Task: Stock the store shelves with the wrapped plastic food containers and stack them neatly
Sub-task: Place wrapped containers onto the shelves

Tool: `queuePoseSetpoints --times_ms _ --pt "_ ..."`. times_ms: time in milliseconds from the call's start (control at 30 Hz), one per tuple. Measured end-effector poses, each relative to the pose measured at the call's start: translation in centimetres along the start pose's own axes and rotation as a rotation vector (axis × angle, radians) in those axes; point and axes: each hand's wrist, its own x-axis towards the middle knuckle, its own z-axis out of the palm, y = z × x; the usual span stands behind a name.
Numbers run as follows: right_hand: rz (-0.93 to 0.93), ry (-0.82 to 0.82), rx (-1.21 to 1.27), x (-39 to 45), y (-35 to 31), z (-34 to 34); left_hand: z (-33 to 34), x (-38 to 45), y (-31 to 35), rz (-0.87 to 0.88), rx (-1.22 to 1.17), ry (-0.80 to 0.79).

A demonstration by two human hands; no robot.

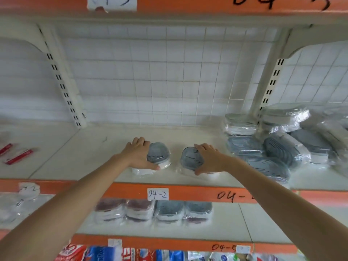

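The person's left hand (pixel 139 154) lies over the top of a wrapped, grey-lidded container (pixel 157 157), its fingers curled over the far edge and its thumb pressed along the near side, so the container is held between them. The right hand (pixel 208 160) grips a second wrapped grey-lidded container (pixel 191 160) in the same way, fingers spread over the lid and thumb hooked at the near rim. Both containers rest on the white middle shelf (pixel 113 144), close beside each other with a narrow gap between them, near the shelf's front edge. Along that edge runs an orange strip carrying a paper label (pixel 157 194) marked 04-2. To the right on the same shelf lies a loose heap of more wrapped containers (pixel 278 140), some stacked upright toward the back and others tilted or lying flat in front. At the far left of the shelf sit red-and-white packets (pixel 17 155). Behind the shelf is a white wire grid back panel (pixel 169 76) flanked by slotted uprights. On the shelf below stands a neat row of wrapped containers (pixel 152 211), two with reddish lids on the left and two with grey lids on the right, stacked two high. Colourful packaged goods (pixel 120 254) show along the bottom edge.
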Motion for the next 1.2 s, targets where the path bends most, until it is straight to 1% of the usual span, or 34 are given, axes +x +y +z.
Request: queuePoseSetpoints --times_ms 100,167,300,400,467,533,600,767,867,1067,1133,1200 --pt "0.053 0.030 -0.027 0.3 -0.5 0.4 0.3 -1.0 -0.1 -0.016 -0.049 0.043" --pt "0.030 0.119 -0.060 0.1 -0.8 0.6 0.7 -2.0 0.0 -0.031 -0.070 0.129" --pt "-0.110 0.377 -0.162 -1.4 -1.5 0.7 1.2 -4.6 0.4 -0.057 0.011 0.439" --pt "-0.223 0.537 -0.222 -3.3 -1.9 0.8 1.3 -6.7 1.3 -0.069 0.056 0.633" --pt "-0.293 0.618 -0.251 -4.9 -1.8 1.2 1.5 -8.2 2.6 -0.077 0.059 0.711" --pt "-0.339 0.665 -0.302 -6.5 -1.3 2.1 2.0 -9.8 4.2 -0.057 0.080 0.738" --pt "-0.369 0.675 -0.315 -8.2 -0.4 3.4 2.8 -11.4 5.8 -0.039 0.114 0.721" --pt "-0.509 0.648 -0.390 -12.6 1.8 7.3 6.8 -15.3 9.1 -0.005 0.179 0.573" --pt "-0.550 0.561 -0.435 -14.5 2.8 10.0 9.7 -17.0 10.6 0.005 0.186 0.475" --pt "-0.525 0.349 -0.403 -16.0 4.3 15.1 14.4 -18.7 12.9 -0.036 0.210 0.226" --pt "-0.497 0.297 -0.395 -16.1 4.9 16.8 15.5 -18.5 13.4 -0.039 0.211 0.160" --pt "-0.443 0.221 -0.370 -16.0 5.5 18.3 16.7 -17.9 13.9 -0.033 0.163 0.120"
